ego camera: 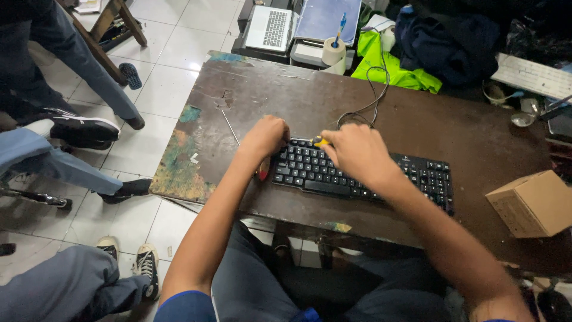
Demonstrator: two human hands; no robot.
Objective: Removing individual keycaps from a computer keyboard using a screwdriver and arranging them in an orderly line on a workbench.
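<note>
A black keyboard point(310, 173) lies on a worn dark brown table point(417, 119), with its black cable point(372, 98) running off to the back. My left hand point(265, 136) rests at the keyboard's left end, closed over a tool with a red handle point(263, 173) that sticks out below the wrist. My right hand point(357, 152) is on the upper middle of the keys, fingers closed on a small yellow-tipped tool point(320, 142).
A cardboard box point(533, 203) sits at the table's right edge. A thin metal rod point(230, 127) lies left of the keyboard. Behind the table are a laptop point(271, 28), a tape roll point(333, 52), bright green cloth point(387, 62). Other people's legs and shoes point(83, 128) crowd the tiled floor on the left.
</note>
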